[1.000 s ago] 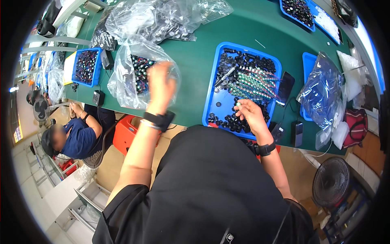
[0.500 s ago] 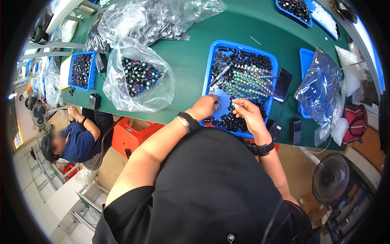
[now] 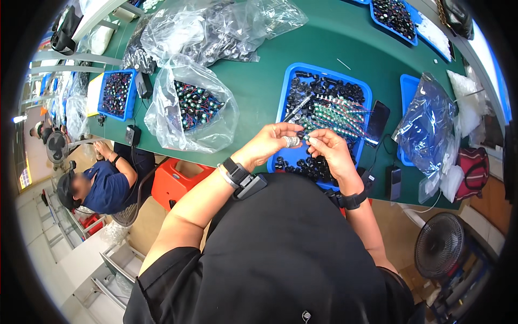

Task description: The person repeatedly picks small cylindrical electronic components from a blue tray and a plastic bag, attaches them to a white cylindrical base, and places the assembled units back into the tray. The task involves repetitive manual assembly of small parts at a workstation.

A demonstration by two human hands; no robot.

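Over the near part of a blue tray (image 3: 280,102), my left hand (image 3: 271,142) and my right hand (image 3: 330,149) meet fingertip to fingertip. A small dark round part (image 3: 303,136) sits between them, pinched from both sides; its exact kind is too small to make out. Something silvery and ridged (image 3: 291,141) shows at my left fingers. Beneath my hands the tray holds many black cap-like pieces (image 3: 315,165). Across its right half lies a bundle of small green boards with red and dark wires (image 3: 340,114). A pen-like stick (image 3: 298,108) rests slanted on the black pieces.
Left of the tray is a clear bag (image 3: 221,127) of wired parts. Behind it lie more plastic bags (image 3: 199,32). A phone (image 3: 377,121) lies right of the tray, near a bagged blue tray (image 3: 408,89). A seated person (image 3: 110,183) is at the far left.
My left hand has lifted from the tray's near left and moved right to meet my right hand at the small part. The view has shifted slightly.
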